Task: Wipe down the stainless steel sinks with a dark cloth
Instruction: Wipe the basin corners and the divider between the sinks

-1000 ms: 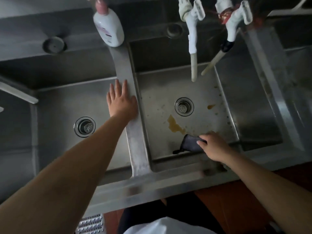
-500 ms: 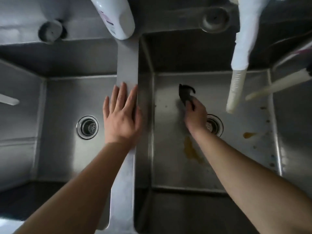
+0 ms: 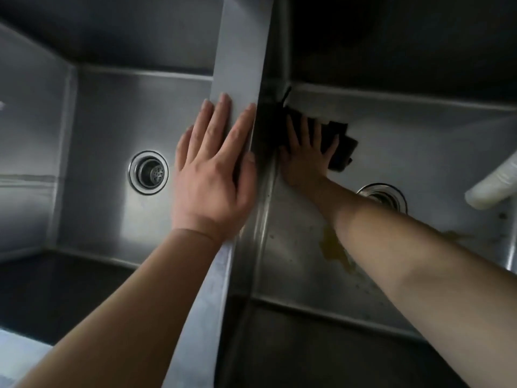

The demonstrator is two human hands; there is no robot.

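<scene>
Cloth (image 3: 337,148), dark and folded flat, is pressed onto the floor of the right sink (image 3: 419,152), in the far left corner where the floor meets the wall under the divider (image 3: 240,79). It is held there by the right hand (image 3: 306,161), whose fingers are spread straight and laid on top of it rather than curled round it; a flat palm is probably used so that pressure is spread over the cloth for scrubbing. Part of the cloth shows beyond the fingertips, to the right. The left hand (image 3: 215,175) is laid flat and open on the divider between the two sinks, holding nothing, most likely as a brace while the body is leaned forward. A yellowish stain (image 3: 334,249) is left on the floor nearer the person, beside the right forearm, well apart from the cloth. The right drain (image 3: 384,196) is partly hidden by that arm; the left sink (image 3: 112,135) and its drain (image 3: 148,172) are untouched.
</scene>
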